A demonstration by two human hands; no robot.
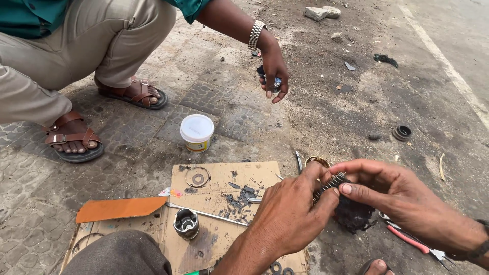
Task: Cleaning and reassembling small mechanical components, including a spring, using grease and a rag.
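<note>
Hands meet over a small ribbed metal part (331,182), gear-like or spring-like, though its exact kind cannot be told, held above a roadside pavement. The left hand (288,216) pinches the part's near end between thumb and forefingers, the remaining fingers curled loosely. The right hand (392,196) closes on the far end from the opposite side, thumb pressed flat along the ribs. A greasy black rag (354,214) sits bunched just beneath the part, touching the right hand's underside.

By the look of it, the step in hand is wiping or inspecting the part; the next move would call for a firm two-handed grip, as the surfaces appear oily and liable to slip.

Below the hands lies a sheet of cardboard (224,175) carrying a steel piston (186,223), a thin ring (197,177), dark gasket scraps (243,196) and a slim metal rod (209,215). An orange card (119,209) rests on its left edge. Red-handled pliers (412,243) lie on the ground just right of the rag. A white-lidded tub (196,132) stands beyond the cardboard. A second person in sandals crouches opposite, a wristwatched hand (274,69) loosely cupping something dark.
</note>
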